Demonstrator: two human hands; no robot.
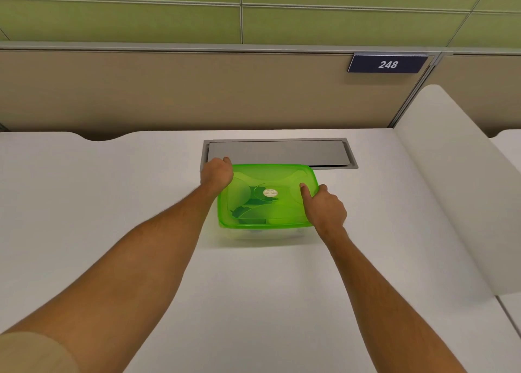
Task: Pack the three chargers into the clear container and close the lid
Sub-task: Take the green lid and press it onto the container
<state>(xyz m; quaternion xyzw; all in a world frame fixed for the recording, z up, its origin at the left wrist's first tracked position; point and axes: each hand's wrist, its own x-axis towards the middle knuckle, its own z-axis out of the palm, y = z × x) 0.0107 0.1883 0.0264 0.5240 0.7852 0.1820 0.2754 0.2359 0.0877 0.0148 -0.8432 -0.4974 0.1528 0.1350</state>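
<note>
On the white desk (112, 189), just near of a grey cable hatch (277, 152), sits the clear container (262, 234) with the green lid (267, 196) on top. Dark chargers (249, 212) show dimly through the lid. Left hand (216, 174), curled, grips the lid's far-left corner. Right hand (324, 206) grips the right edge, thumb on top pressing down.

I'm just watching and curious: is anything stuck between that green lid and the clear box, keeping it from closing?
Nothing visible is. The green lid already lies over the clear container, with the left hand and right hand on its far-left corner and right edge. Dark shapes show through the lid, inside the box.
</note>
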